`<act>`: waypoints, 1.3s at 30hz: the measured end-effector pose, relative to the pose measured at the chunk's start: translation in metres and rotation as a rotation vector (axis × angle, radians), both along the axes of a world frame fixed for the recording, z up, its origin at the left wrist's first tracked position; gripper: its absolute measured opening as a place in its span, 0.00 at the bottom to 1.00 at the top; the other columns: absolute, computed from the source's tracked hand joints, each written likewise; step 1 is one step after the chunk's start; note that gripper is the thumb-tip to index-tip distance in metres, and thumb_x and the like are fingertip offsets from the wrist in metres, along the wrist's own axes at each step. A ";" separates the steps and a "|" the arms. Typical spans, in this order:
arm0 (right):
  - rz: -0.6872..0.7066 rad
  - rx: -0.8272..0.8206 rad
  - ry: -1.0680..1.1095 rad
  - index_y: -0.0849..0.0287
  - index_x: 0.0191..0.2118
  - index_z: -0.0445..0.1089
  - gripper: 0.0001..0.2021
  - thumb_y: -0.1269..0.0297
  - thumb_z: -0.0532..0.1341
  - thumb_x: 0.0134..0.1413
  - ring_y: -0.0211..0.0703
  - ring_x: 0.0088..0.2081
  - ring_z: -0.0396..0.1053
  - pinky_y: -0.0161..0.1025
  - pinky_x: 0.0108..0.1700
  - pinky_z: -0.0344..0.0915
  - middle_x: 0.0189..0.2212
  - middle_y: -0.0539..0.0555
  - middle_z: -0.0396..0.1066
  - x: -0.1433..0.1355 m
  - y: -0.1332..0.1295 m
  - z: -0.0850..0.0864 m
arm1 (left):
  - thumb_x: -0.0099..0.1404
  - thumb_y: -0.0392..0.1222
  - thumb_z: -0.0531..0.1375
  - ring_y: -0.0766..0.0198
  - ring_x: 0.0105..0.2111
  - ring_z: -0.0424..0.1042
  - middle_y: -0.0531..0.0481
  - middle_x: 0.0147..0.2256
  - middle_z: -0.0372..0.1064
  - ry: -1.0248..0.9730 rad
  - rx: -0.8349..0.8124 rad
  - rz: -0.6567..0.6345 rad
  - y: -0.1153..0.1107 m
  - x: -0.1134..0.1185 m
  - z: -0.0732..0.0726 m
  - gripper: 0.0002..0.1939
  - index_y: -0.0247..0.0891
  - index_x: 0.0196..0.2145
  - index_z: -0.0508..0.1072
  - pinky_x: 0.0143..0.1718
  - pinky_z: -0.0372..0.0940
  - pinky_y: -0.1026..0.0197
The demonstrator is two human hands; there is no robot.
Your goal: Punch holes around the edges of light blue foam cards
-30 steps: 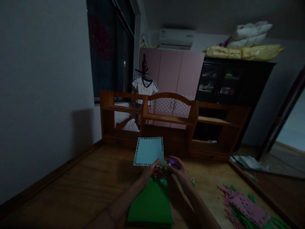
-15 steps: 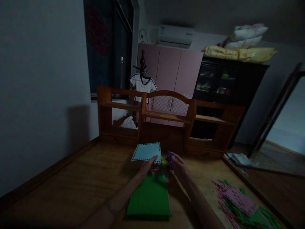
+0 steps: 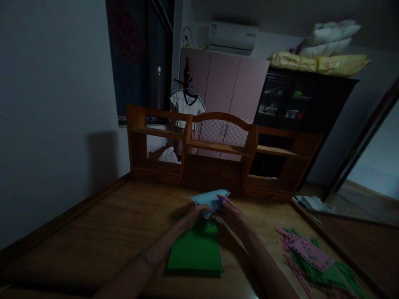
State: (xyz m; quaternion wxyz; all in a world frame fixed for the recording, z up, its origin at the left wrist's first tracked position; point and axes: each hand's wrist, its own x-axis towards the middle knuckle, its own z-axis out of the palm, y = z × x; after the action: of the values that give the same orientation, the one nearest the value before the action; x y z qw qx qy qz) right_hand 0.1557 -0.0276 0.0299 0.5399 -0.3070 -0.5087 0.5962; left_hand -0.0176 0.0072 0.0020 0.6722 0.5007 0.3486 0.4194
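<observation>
My left hand (image 3: 199, 214) is closed on the near left edge of a light blue sheet (image 3: 207, 199) with a row of dark holes along its border. The sheet is raised and tilted above a stack of green sheets (image 3: 196, 253) with pink edges showing. At the sheet's right side, my right hand (image 3: 232, 214) is closed around a small purple tool (image 3: 222, 200). Fingers hide most of the tool, and the dim light leaves its exact kind unclear.
Pink and green strips and a holed pink piece (image 3: 311, 253) lie in a pile on the wooden table (image 3: 124, 232) at the right. A wooden shelf unit (image 3: 218, 145) stands along the table's back. A wall (image 3: 62, 124) borders the left side.
The blue sheet has turned and shifted right, toward my right hand, and its near corner now points down. The purple tool now meets the sheet. The view has tipped slightly downward.
</observation>
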 end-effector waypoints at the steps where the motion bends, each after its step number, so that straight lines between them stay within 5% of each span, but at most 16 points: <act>1: -0.020 0.009 -0.017 0.56 0.49 0.68 0.23 0.52 0.61 0.49 0.47 0.41 0.69 0.47 0.45 0.66 0.42 0.57 0.71 0.000 0.000 0.000 | 0.47 0.43 0.58 0.66 0.24 0.65 0.47 0.26 0.70 -0.034 0.005 -0.055 -0.001 0.000 0.000 0.13 0.30 0.27 0.73 0.29 0.62 0.63; 5: -0.063 0.007 -0.061 0.57 0.48 0.70 0.23 0.51 0.62 0.47 0.45 0.34 0.69 0.43 0.37 0.67 0.35 0.55 0.72 0.000 0.002 0.001 | 0.49 0.43 0.59 0.65 0.23 0.65 0.45 0.28 0.70 -0.109 0.047 -0.199 -0.002 0.002 -0.001 0.14 0.29 0.31 0.74 0.26 0.61 0.62; 11: -0.236 0.026 -0.082 0.57 0.48 0.70 0.23 0.52 0.63 0.46 0.43 0.34 0.69 0.39 0.35 0.67 0.35 0.53 0.72 0.002 0.004 0.004 | 0.52 0.51 0.63 0.66 0.25 0.67 0.43 0.35 0.71 -0.088 0.127 -0.081 -0.002 0.006 0.006 0.23 0.30 0.41 0.72 0.25 0.61 0.64; 14: -0.393 0.095 -0.183 0.55 0.48 0.70 0.24 0.52 0.65 0.44 0.43 0.35 0.69 0.38 0.35 0.67 0.39 0.53 0.72 -0.002 0.000 0.006 | 0.51 0.54 0.64 0.68 0.21 0.64 0.46 0.28 0.69 -0.030 0.184 -0.112 0.000 0.008 0.004 0.25 0.29 0.38 0.72 0.23 0.60 0.65; 17: -0.397 0.177 -0.265 0.54 0.49 0.70 0.24 0.53 0.65 0.44 0.44 0.36 0.70 0.39 0.37 0.67 0.39 0.52 0.73 -0.008 -0.004 0.007 | 0.51 0.57 0.64 0.69 0.18 0.64 0.49 0.21 0.66 -0.002 0.197 -0.130 0.001 0.012 -0.002 0.27 0.28 0.37 0.71 0.23 0.60 0.65; 21: -0.369 0.269 -0.377 0.55 0.43 0.74 0.18 0.53 0.62 0.48 0.47 0.37 0.71 0.42 0.39 0.68 0.37 0.53 0.75 -0.014 -0.005 0.004 | 0.51 0.59 0.63 0.69 0.18 0.65 0.49 0.24 0.67 -0.073 0.125 -0.084 -0.001 0.015 -0.004 0.29 0.29 0.39 0.69 0.22 0.63 0.64; 30: -0.463 0.397 -0.493 0.53 0.46 0.72 0.16 0.55 0.57 0.54 0.49 0.43 0.70 0.45 0.45 0.65 0.42 0.54 0.74 -0.017 0.000 -0.006 | 0.46 0.46 0.70 0.58 0.36 0.72 0.41 0.41 0.70 -0.155 0.082 -0.131 -0.011 0.010 0.015 0.30 0.32 0.45 0.69 0.35 0.69 0.57; 39: -0.837 0.365 -0.370 0.63 0.65 0.39 0.42 0.57 0.60 0.49 0.44 0.32 0.71 0.40 0.36 0.67 0.37 0.58 0.74 -0.003 -0.009 0.008 | 0.47 0.49 0.68 0.57 0.35 0.73 0.38 0.42 0.71 -0.090 0.139 -0.131 -0.003 0.013 0.004 0.28 0.28 0.43 0.73 0.35 0.69 0.59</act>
State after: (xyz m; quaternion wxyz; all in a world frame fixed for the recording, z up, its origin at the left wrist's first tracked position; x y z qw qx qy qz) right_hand 0.1528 -0.0363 0.0376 0.6786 -0.4861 -0.5254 0.1647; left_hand -0.0049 0.0040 0.0063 0.6768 0.5484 0.2547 0.4200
